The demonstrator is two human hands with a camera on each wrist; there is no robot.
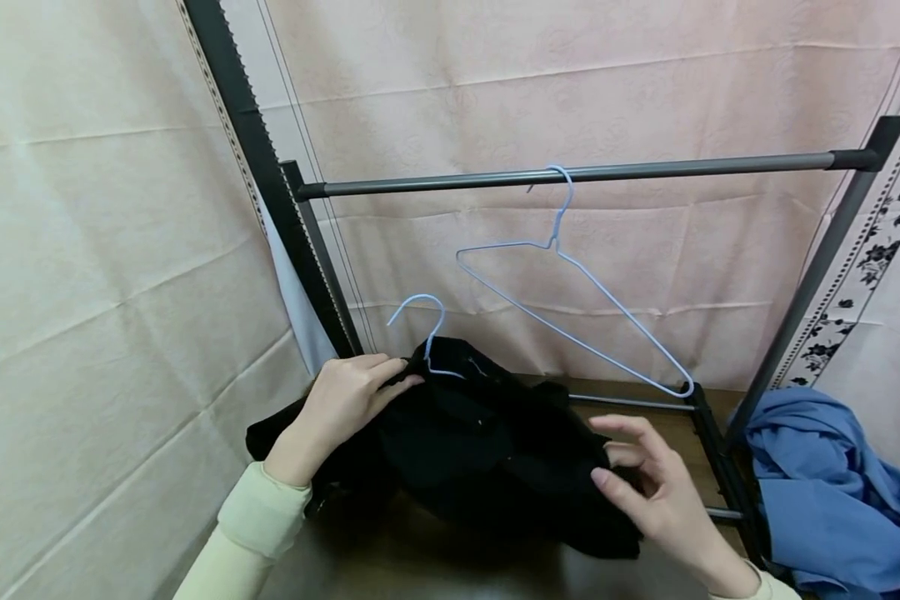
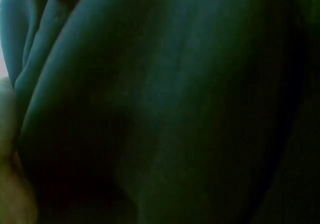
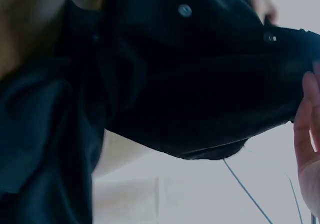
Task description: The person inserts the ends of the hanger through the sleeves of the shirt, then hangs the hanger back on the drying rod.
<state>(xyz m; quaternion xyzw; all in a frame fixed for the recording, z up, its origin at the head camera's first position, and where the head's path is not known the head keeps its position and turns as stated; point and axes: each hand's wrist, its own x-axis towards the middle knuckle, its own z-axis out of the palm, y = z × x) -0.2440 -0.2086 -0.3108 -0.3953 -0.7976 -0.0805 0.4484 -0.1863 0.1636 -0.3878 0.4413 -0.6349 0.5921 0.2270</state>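
Observation:
A black buttoned shirt (image 1: 450, 442) hangs bunched in front of me, with a light blue wire hanger (image 1: 437, 321) standing up out of its collar. My left hand (image 1: 348, 400) pinches the shirt's collar beside the hanger's neck. At the shirt's right side is my right hand (image 1: 656, 492), thumb and forefinger apart, fingertips at the cloth's edge. Dark cloth of the shirt (image 2: 165, 103) fills most of the left wrist view. Buttons show on the shirt (image 3: 200, 83) in the right wrist view, where right-hand fingers (image 3: 306, 119) meet its edge. The hanger's arms are mostly hidden inside the shirt.
A dark metal rack's rail (image 1: 450, 181) runs across behind the shirt. On it hangs a second light blue wire hanger (image 1: 607, 293) without a garment. Blue cloth (image 1: 832, 492) lies heaped at the right. Pale curtains (image 1: 105, 250) stand at the left and back.

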